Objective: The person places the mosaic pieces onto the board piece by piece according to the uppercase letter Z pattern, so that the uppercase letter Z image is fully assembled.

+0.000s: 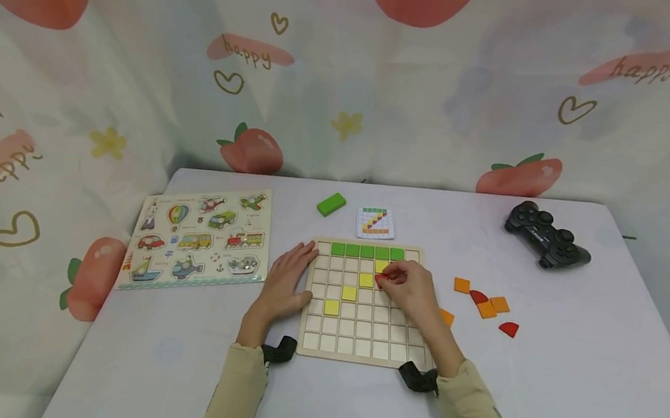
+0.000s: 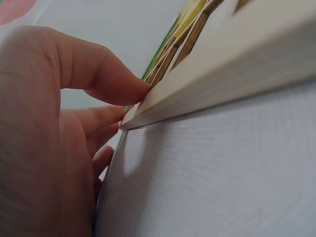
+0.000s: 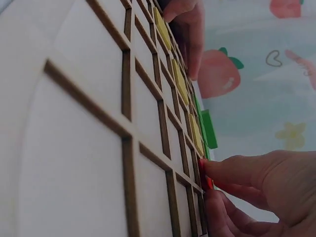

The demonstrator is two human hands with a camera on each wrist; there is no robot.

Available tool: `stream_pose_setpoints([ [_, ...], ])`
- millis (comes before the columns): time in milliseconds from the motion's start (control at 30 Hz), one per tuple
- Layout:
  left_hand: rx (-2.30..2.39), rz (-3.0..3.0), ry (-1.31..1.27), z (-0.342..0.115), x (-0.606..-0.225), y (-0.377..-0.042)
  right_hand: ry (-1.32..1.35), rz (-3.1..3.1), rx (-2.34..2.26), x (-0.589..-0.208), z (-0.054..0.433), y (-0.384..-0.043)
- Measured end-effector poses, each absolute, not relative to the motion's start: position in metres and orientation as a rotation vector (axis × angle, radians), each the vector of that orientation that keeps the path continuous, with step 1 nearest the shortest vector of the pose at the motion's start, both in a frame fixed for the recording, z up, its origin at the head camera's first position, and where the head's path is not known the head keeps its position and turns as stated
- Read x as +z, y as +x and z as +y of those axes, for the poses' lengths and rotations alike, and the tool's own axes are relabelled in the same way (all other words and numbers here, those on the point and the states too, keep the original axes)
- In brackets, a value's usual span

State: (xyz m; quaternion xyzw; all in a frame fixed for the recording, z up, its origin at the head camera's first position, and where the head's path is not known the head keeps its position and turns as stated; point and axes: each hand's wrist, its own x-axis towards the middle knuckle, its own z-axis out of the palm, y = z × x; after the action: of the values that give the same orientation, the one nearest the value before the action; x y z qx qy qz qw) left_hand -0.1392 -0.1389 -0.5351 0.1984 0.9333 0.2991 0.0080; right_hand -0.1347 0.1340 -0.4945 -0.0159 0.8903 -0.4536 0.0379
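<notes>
A wooden grid board (image 1: 356,358) lies flat on the white table. Green square tiles (image 1: 367,252) line its top row, and several yellow tiles (image 1: 349,293) step diagonally down to the left. My right hand (image 1: 413,291) pinches a small red piece (image 1: 379,279) between thumb and fingers, over a cell beside a yellow tile. In the right wrist view, the red piece (image 3: 203,169) is at the grid, partly covered by the fingertips. At the board's left edge rests my left hand (image 1: 283,282), its fingers extended; the thumb (image 2: 116,81) touches the rim in the left wrist view.
Loose orange squares (image 1: 499,304) and red quarter-round pieces (image 1: 509,329) lie right of the board. Behind it are a pattern card (image 1: 376,223) and a green block (image 1: 331,204). A picture puzzle board (image 1: 197,239) lies left, a black game controller (image 1: 547,235) back right.
</notes>
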Motion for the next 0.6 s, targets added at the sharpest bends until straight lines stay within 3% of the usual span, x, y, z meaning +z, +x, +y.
stream_pose_setpoints([
  [600, 0.956, 2.927, 0.650, -0.139, -0.534, -0.139, -0.109, 2.876, -1.277, -0.488, 0.146, -0.133],
])
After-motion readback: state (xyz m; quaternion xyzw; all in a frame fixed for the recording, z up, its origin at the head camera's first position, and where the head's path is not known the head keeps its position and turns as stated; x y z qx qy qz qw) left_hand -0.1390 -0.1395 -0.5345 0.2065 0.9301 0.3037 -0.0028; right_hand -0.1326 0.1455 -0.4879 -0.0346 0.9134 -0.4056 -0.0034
